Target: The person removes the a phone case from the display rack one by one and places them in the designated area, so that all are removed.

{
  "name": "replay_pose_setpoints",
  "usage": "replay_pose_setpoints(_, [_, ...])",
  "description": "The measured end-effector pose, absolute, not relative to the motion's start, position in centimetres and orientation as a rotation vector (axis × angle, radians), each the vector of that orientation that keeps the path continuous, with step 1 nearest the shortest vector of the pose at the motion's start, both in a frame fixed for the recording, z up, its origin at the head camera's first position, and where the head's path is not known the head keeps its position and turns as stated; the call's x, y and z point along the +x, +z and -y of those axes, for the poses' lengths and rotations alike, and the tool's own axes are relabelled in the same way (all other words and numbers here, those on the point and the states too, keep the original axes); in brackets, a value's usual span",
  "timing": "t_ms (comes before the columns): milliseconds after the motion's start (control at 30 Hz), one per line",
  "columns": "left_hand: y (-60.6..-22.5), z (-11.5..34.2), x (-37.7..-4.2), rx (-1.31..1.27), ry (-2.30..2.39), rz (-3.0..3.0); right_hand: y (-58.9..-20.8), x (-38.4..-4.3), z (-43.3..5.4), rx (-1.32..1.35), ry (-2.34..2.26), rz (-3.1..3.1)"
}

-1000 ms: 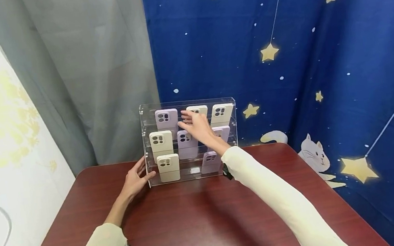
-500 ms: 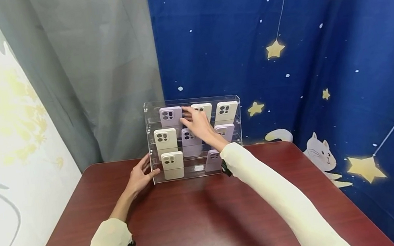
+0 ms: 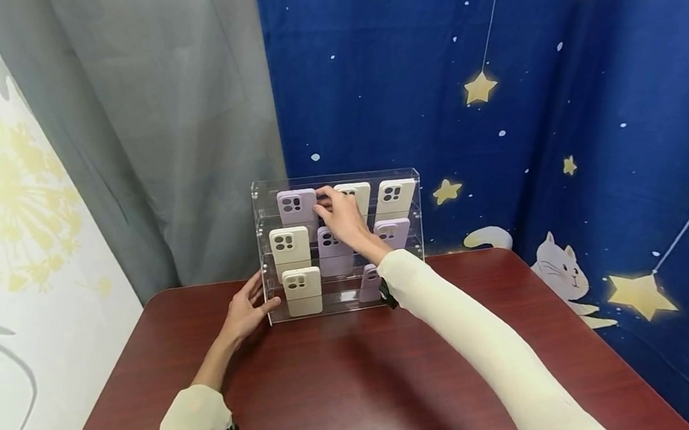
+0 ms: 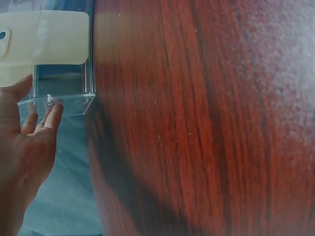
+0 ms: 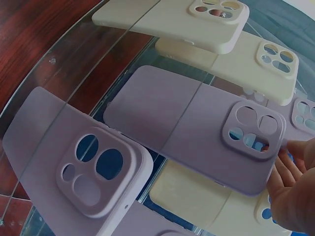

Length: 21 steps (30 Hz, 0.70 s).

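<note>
A clear acrylic display stand (image 3: 329, 306) stands on the table, with purple and cream phone cases leaning in its tiers. My left hand (image 3: 244, 317) grips the stand's left side panel, its thumb in front; the left wrist view shows the fingers along the panel (image 4: 74, 104). My right hand (image 3: 345, 216) reaches to the top tier and pinches the right edge of the leftmost purple phone case (image 3: 298, 209) with thumb and index finger. Beside that hand is a cream case (image 3: 360, 194), partly hidden. Another purple case (image 5: 162, 118) lies below the fingers in the right wrist view.
The middle tier holds a cream case (image 3: 290, 246) and purple ones; the lowest has a cream case (image 3: 304, 292) at left and a purple case (image 3: 369, 284) at right. Grey (image 3: 201, 132) and blue star-patterned (image 3: 363, 99) curtains hang behind the dark red table (image 3: 313, 389).
My right hand has come in to the top left purple case, its fingers drawing together at the edge. That case has shifted slightly left in the stand. My left hand stays on the side panel.
</note>
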State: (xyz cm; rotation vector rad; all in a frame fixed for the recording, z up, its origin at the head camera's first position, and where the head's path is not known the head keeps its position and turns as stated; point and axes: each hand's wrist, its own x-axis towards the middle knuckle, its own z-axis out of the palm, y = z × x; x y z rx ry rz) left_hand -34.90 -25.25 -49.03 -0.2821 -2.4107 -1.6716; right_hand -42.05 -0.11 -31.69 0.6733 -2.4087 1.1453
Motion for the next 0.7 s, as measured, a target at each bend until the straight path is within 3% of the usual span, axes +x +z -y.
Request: replay_pose_setpoints(700, [-46.3, 24.9, -33.2, -0.281, -1.774, 2.437, -29.0, -40.8, -0.6, 0.739, 1.159, 2.274])
